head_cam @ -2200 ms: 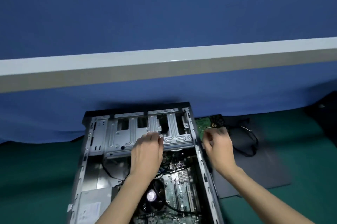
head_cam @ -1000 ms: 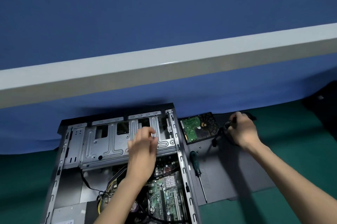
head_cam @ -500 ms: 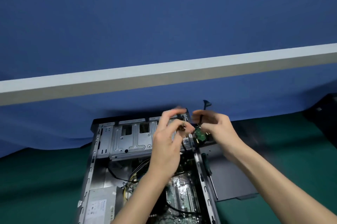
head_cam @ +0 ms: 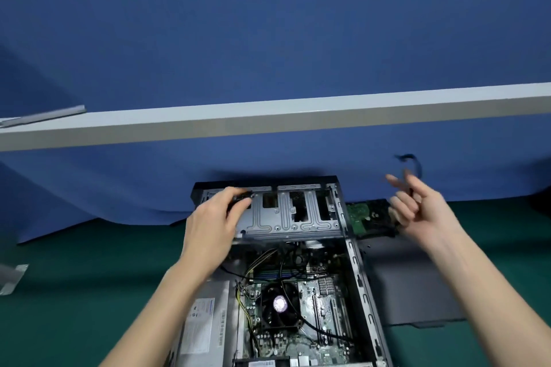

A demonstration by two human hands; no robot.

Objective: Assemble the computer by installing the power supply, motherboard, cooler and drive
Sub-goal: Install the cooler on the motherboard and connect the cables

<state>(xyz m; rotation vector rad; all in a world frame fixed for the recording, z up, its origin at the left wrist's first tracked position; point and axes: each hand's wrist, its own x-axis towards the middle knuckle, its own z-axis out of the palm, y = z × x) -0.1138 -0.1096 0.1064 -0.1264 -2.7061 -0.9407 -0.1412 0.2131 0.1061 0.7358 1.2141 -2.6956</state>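
Steel cage's (head_cam: pixel 286 217) far-left edge: left hand (head_cam: pixel 211 223) pinches a black plug (head_cam: pixel 242 197).

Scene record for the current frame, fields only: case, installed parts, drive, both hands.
case: open computer case lying flat on green mat, drive cage at its far end
installed: power supply, motherboard and cooler sit inside the case
drive: hard drive outside the case, at the far end of the grey side panel, circuit board up
left: left hand pinches a small black part at the cage's far left
right: right hand up above the drive, blurred, seems to hold a black cable
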